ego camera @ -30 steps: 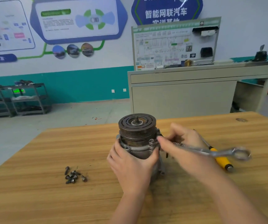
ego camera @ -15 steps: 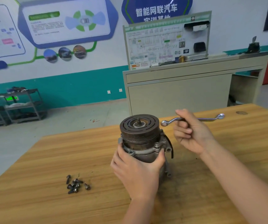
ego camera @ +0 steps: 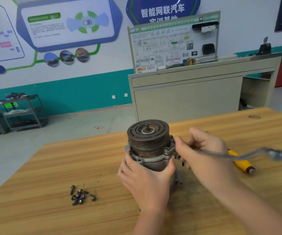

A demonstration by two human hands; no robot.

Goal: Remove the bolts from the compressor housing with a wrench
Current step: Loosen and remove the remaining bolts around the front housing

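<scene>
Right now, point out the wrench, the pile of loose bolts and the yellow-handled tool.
wrench (ego camera: 249, 154), head view, on its bent shank right of the right hand.
loose bolts (ego camera: 80, 196), head view, middle of the pile.
yellow-handled tool (ego camera: 240, 162), head view, on the yellow grip.

light: even, soft indoor, fairly bright | shadows: faint, under the left hand (ego camera: 147, 180) and by the fingers of the right hand (ego camera: 203, 155) | blur: wrench (ego camera: 249, 154) smeared beyond the right fingers; wall posters soft | distortion: wide-angle bending at the edges
</scene>
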